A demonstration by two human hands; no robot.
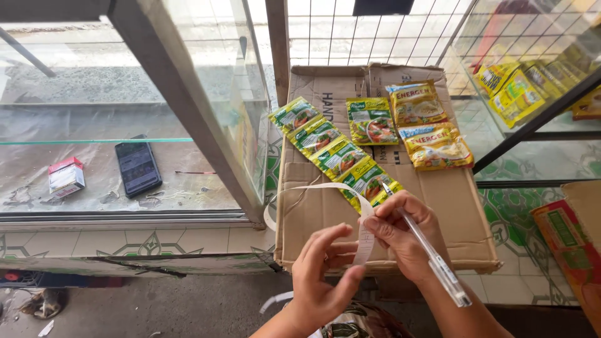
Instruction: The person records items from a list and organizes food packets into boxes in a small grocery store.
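Observation:
My left hand (322, 275) pinches the lower end of a long white paper strip (363, 241). My right hand (404, 235) grips the same strip higher up and also holds a clear pen (438, 266) that points down to the right. The strip curls away to the left over a flattened cardboard box (451, 206). On the box lie a chain of green sachets (335, 153), one single green sachet (370, 120) and two yellow sachets (429, 125).
A glass display case (125, 125) stands at the left, with a dark phone (138, 168) and a small red and white box (66, 177) on its shelf. Another glass case with yellow packets (513, 87) is at the right. A printed carton (573, 244) sits at the lower right.

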